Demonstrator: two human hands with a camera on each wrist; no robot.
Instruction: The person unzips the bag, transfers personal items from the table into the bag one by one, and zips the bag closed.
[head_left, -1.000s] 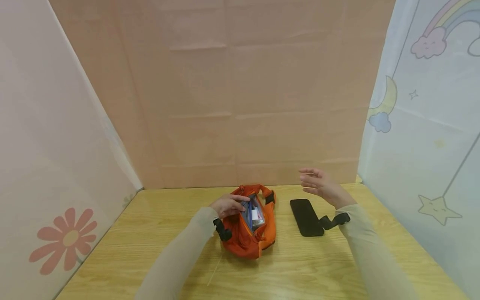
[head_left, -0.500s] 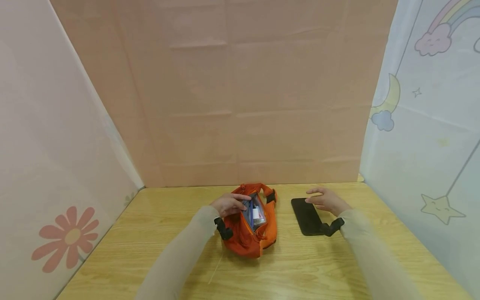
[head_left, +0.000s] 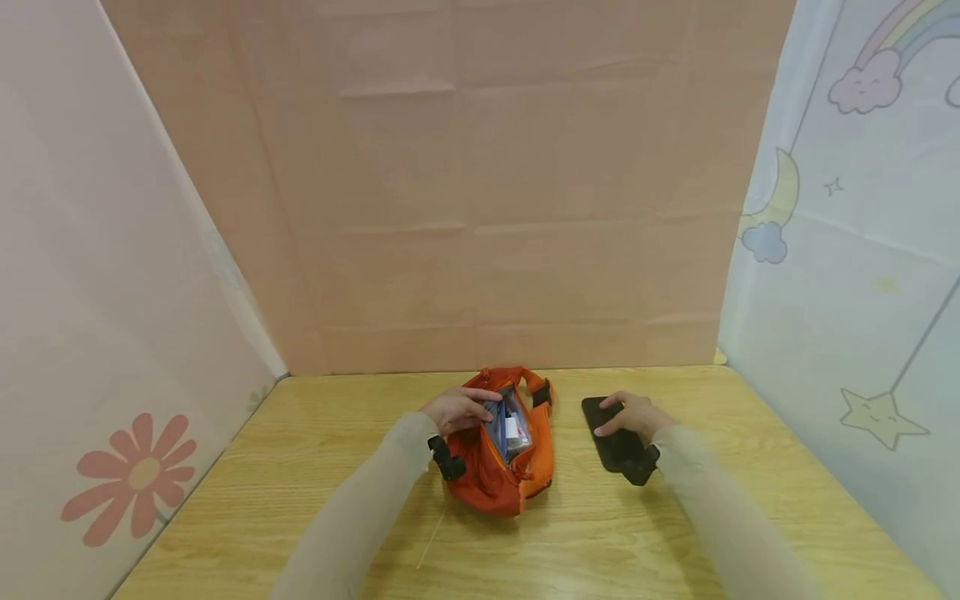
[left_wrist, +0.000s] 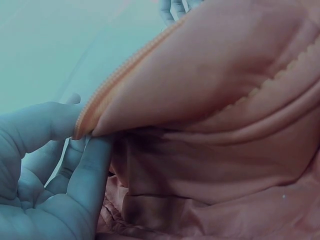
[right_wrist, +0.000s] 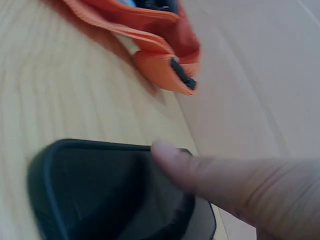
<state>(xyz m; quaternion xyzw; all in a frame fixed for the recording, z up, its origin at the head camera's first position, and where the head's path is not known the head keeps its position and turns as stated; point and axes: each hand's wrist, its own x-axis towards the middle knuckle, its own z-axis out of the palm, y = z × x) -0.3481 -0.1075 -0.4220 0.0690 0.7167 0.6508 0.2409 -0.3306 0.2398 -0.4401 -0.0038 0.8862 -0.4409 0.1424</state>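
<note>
An orange waist bag [head_left: 483, 479] lies unzipped on the table, its grey-lined mouth facing up. My left hand [head_left: 456, 410] pinches the zippered edge [left_wrist: 117, 80] of the bag between thumb and finger. Inside are a small white item [head_left: 512, 428] and something with a blue edge, their kinds unclear. To the right, a black smartphone [head_left: 609, 450] lies flat on the table. My right hand [head_left: 634, 415] is over the phone, thumb and fingers apart. In the right wrist view, one digit [right_wrist: 200, 175] reaches across the phone's edge; whether it touches is unclear.
The wooden table [head_left: 300, 467] carries the bag and phone side by side, with a strip of wood between them. A tan sheet [head_left: 480, 208] stands along the back edge. White printed sheets [head_left: 847, 317] flank both sides. The bag's black buckle [head_left: 541, 395] points toward the phone.
My right hand has come down and leftward from beyond the phone's right side to over it. The left hand stays on the bag, and the phone has not visibly moved.
</note>
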